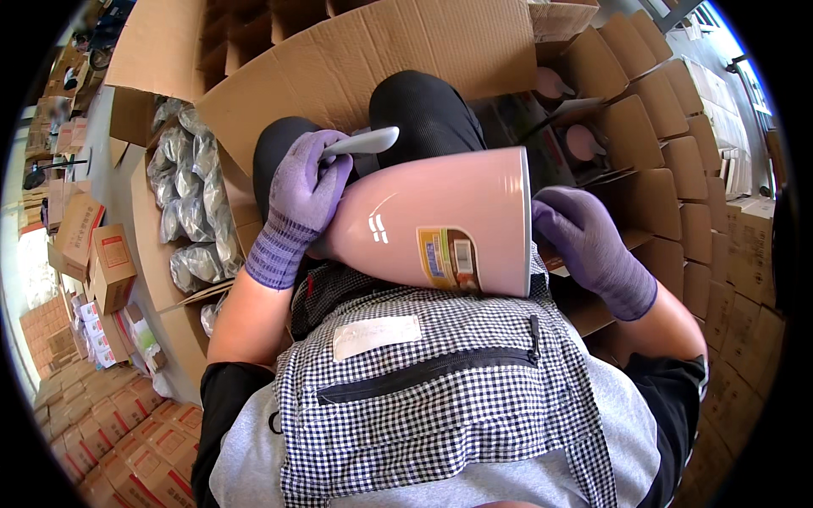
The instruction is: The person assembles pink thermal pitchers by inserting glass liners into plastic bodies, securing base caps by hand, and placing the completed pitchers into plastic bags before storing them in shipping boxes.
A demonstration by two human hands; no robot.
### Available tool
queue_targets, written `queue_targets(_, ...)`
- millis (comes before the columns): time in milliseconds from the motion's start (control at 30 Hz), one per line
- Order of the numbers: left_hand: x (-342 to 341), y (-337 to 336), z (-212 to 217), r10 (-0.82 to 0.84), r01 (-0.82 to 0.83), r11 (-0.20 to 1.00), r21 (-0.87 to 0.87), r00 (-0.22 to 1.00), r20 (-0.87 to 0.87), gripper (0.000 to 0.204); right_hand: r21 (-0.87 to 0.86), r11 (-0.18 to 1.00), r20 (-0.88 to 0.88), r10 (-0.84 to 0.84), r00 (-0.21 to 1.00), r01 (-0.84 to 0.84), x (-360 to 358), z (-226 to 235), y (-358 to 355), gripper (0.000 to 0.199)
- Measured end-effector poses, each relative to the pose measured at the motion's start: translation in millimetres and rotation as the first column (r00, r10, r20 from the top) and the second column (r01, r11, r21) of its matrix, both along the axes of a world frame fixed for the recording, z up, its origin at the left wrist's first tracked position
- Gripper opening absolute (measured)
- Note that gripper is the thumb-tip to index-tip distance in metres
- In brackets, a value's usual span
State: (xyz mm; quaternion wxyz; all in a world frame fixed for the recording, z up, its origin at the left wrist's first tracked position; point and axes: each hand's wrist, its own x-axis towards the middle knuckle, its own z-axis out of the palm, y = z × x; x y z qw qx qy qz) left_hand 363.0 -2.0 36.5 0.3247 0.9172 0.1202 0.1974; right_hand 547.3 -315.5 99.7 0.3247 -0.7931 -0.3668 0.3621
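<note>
A glossy pink vessel [389, 212] lies on its side across my lap. It narrows at the left and ends at the right in a wide, pale-edged end, and a coloured label faces up. I cannot tell its exact kind. My left hand [305, 182], in a purple knit glove, is closed at the narrow end, round the base of a light grey handle [368, 142]. At the wide end, my gloved right hand [580, 241] grips the edge with curled fingers; their tips are partly hidden.
A divided carton [339, 63] stands in front of my knees. Left of me, another box holds several plastic-wrapped grey items [182, 182]. On the right, cardboard compartments [644, 127] hold pink-topped pieces [583, 142]. Stacked cartons [135, 449] fill the lower left.
</note>
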Motion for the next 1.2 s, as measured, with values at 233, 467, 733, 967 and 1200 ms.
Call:
queue_targets(233,21,16,-21,-0.115,-0.103,0.762,-0.639,0.95,-0.291,0.023,0.133,0.62,0.953,0.133,0.271,-0.773,33,8,0,0.042)
queue_targets(467,-2,21,-47,-0.127,-0.122,0.599,-0.791,0.961,-0.244,0.024,0.02,0.579,0.923,0.302,0.238,-0.815,5,32,37,0.038)
queue_targets(733,-28,19,-36,-0.049,-0.208,0.545,-0.812,0.959,-0.279,0.025,0.004,0.592,0.873,0.392,0.292,-0.806,-15,50,49,0.042)
queue_targets(967,-65,12,-16,0.211,-0.344,0.61,-0.713,0.939,-0.273,0.025,-0.022,0.757,0.76,0.438,0.481,-0.654,-19,31,49,0.044)
queue_targets(1200,-70,-4,-19,0.291,-0.301,0.687,-0.661,0.948,-0.129,0.016,0.086,0.785,0.788,0.323,0.525,-0.613,-10,-6,37,0.046)
